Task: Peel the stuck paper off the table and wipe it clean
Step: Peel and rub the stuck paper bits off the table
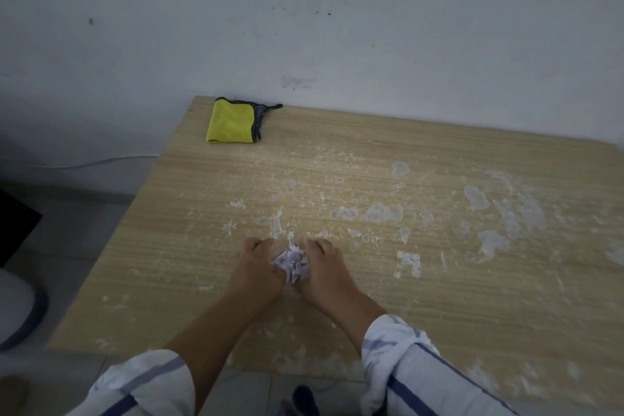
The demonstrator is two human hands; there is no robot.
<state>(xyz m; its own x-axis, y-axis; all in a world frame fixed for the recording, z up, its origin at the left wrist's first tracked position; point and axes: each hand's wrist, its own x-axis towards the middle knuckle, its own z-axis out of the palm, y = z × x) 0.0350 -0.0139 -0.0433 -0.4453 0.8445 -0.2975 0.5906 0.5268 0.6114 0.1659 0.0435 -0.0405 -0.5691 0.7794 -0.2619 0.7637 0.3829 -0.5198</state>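
A small heap of torn white paper scraps lies on the wooden table near its front middle. My left hand and my right hand rest on the table on either side of the heap, fingers curled in and cupping it between them. White patches of stuck paper residue are spread over the table's middle and right side, with a larger scrap just right of my right hand. A folded yellow cloth with a dark edge lies at the table's far left corner.
A pale wall runs right behind the table's far edge. Left of the table the tiled floor shows a white cable, a dark object and a grey rounded thing.
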